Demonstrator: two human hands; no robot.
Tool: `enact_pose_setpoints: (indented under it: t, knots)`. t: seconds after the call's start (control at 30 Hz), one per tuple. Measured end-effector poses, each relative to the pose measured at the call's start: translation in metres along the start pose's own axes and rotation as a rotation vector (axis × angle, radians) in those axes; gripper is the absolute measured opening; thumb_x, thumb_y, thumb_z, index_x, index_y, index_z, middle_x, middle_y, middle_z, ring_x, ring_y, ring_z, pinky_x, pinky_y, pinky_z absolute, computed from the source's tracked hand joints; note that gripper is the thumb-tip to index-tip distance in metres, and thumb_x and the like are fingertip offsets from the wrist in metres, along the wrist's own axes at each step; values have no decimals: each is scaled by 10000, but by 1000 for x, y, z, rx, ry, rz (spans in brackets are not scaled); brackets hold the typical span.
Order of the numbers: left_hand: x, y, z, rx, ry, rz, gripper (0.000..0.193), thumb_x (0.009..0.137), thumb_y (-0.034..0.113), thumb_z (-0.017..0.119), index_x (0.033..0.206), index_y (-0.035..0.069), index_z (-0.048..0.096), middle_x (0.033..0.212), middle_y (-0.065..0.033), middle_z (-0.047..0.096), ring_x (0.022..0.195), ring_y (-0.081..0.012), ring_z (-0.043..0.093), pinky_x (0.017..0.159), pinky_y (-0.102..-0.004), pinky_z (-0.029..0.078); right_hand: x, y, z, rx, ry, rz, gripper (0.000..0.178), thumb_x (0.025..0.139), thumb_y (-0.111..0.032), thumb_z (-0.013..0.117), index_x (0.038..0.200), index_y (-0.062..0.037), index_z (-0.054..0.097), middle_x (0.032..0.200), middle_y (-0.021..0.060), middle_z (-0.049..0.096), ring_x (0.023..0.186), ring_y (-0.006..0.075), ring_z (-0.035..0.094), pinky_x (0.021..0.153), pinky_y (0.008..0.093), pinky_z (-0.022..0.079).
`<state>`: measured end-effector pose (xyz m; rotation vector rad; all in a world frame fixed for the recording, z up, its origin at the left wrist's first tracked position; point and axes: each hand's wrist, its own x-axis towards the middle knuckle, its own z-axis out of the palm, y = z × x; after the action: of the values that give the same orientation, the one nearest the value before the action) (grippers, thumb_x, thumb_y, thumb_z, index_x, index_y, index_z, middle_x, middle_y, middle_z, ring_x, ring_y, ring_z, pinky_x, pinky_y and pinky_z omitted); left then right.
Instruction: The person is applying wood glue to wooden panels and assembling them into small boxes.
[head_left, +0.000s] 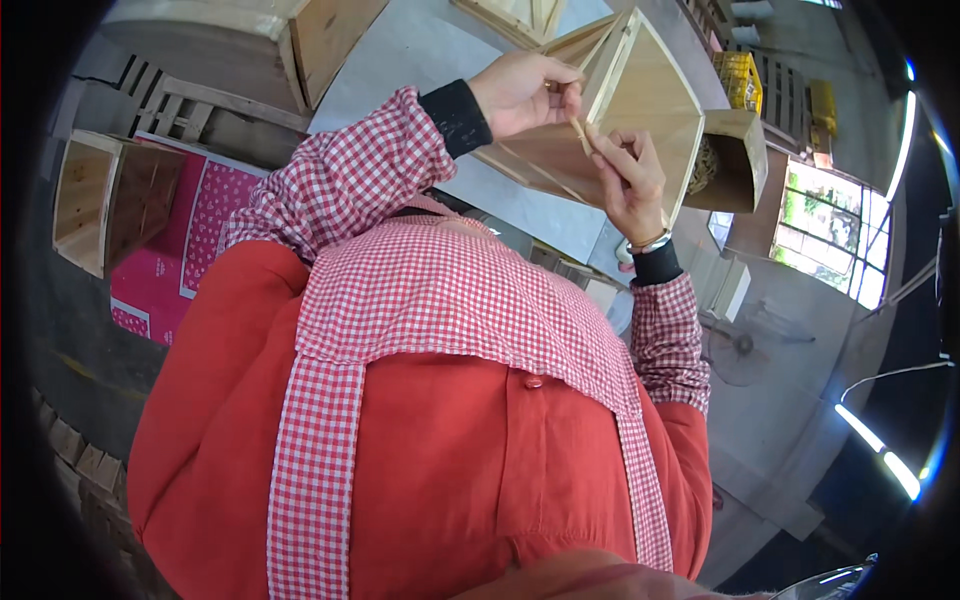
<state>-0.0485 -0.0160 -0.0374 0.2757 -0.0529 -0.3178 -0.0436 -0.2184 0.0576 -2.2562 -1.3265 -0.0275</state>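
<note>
A small thin tan strip (581,136) spans the fingertips of both hands; its material is too small to make out. My left hand (525,95), coming from a checked sleeve with a black cuff, pinches the upper end. At the lower end the thumb and fingers of my right hand (632,182), with a bracelet at the wrist, are closed on it. Right behind the hands stands an open light wooden box (655,100) with slanted panels, on a pale table (400,65). Whether the right fingers also touch the box's edge cannot be told.
Another wooden frame (510,15) lies at the table's far side. A wooden box (85,200) stands at the left beside a pink patterned sheet (215,215). To the right are a cardboard box (735,150), a yellow crate (738,80) and a standing fan (740,345).
</note>
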Motion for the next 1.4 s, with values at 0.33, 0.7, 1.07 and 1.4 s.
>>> enact_pose_setpoints:
  t: [0.33,0.7,1.07,1.4]
  knots:
    - [0,6,8,-90,21,-48,126,952,117,513,988,-1,538,828,-19,514,729,-106,520,711,-258,479,4,4,-3,-17,21,-21,389,773,97,647,1121,-73,684,883,81,502,680,142,528,601,236,447]
    - [104,47,2,115,218,-263,157,918,172,593,912,16,576,717,-25,558,596,-117,530,609,-255,507,-1,-4,-5,4,2,40,372,772,109,642,1102,-57,684,881,81,490,656,129,523,580,231,440]
    - [191,76,1,513,342,-161,135,909,154,599,858,30,580,633,-16,550,468,-121,498,503,-259,486,-1,-5,-5,64,17,116,378,770,83,654,1113,-72,687,856,73,540,740,169,522,636,250,441]
    - [177,76,5,1301,358,211,294,904,330,619,999,52,615,807,-38,636,704,-132,620,566,-287,495,0,-2,-4,80,-3,122,374,775,87,647,1113,-68,685,854,68,525,717,160,516,618,244,439]
